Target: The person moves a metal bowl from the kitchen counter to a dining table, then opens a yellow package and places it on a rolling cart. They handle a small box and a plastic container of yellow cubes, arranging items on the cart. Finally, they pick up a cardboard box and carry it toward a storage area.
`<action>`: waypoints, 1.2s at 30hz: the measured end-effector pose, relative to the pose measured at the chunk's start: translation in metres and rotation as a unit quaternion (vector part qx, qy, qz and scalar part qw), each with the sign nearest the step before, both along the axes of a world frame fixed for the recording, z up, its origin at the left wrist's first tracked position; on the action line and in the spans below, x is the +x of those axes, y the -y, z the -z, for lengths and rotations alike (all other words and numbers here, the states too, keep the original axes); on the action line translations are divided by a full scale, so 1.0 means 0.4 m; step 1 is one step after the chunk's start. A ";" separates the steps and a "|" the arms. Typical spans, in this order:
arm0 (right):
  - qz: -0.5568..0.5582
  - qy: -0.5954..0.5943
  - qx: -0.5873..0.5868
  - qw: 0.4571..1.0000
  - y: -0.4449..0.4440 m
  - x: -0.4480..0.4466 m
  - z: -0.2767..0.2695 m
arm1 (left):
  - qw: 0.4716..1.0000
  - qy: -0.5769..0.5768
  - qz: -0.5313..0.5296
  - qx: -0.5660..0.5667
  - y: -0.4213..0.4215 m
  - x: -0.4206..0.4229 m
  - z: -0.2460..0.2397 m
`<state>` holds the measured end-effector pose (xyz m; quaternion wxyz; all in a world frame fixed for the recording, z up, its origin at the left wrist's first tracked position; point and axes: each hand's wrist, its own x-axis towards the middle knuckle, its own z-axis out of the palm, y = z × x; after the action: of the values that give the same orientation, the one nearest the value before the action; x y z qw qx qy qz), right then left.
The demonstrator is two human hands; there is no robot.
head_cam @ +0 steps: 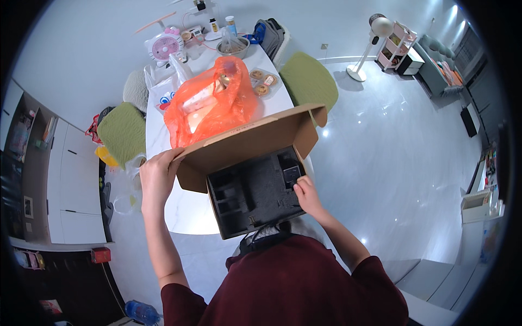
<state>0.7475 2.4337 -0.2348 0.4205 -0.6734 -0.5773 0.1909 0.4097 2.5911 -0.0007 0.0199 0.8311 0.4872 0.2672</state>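
An opened cardboard box [248, 142] with a black foam insert [257, 191] lies before me, over the table's near edge. My left hand [159, 171] grips the left corner of its raised lid. At the box's right side is my right hand [308, 195], fingers curled over the wall. Its fingertips reach the lower corner of a black square device [291, 174] in the insert's upper right recess. Whether they also pinch the device, I cannot tell. Several other recesses show along the insert's left side. A small metallic-looking clip [252, 221] is near the front edge.
Behind the lid, an orange plastic bag [212, 102] holding packages covers much of the white table [191, 212]. Packed egg tarts [263, 83], a metal bowl [233, 49] and a pink fan [164, 48] stand farther back. Green-covered chairs [310, 79] flank the table.
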 end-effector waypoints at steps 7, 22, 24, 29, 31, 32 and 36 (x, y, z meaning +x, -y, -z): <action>-0.001 -0.414 0.047 0.909 -0.012 0.104 -0.259 | 0.992 -0.016 -0.059 0.110 0.047 -0.166 0.032; -0.102 -0.266 -0.048 0.957 -0.442 0.238 -0.068 | 0.994 0.007 -0.041 0.103 0.252 -0.246 0.164; -0.102 -0.273 -0.043 0.956 -0.513 0.226 0.004 | 0.993 0.005 -0.049 0.106 0.283 -0.241 0.176; -0.105 -0.224 -0.033 0.968 -0.616 0.167 0.080 | 0.995 0.042 -0.069 0.056 0.334 -0.228 0.174; -0.089 -0.234 -0.056 0.967 -0.629 0.135 0.104 | 0.994 0.052 -0.096 0.009 0.338 -0.232 0.166; -0.103 -0.234 -0.052 0.965 -0.627 0.125 0.108 | 0.994 0.055 -0.091 -0.004 0.328 -0.233 0.152; -0.131 -0.269 -0.023 0.954 -0.652 0.211 0.201 | 0.991 0.096 -0.071 -0.063 0.239 -0.227 0.087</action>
<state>0.8321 2.6945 -0.3151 0.5159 -0.5253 -0.5209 0.4319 0.3187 2.4956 -0.0353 0.0999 0.7617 0.5570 0.3155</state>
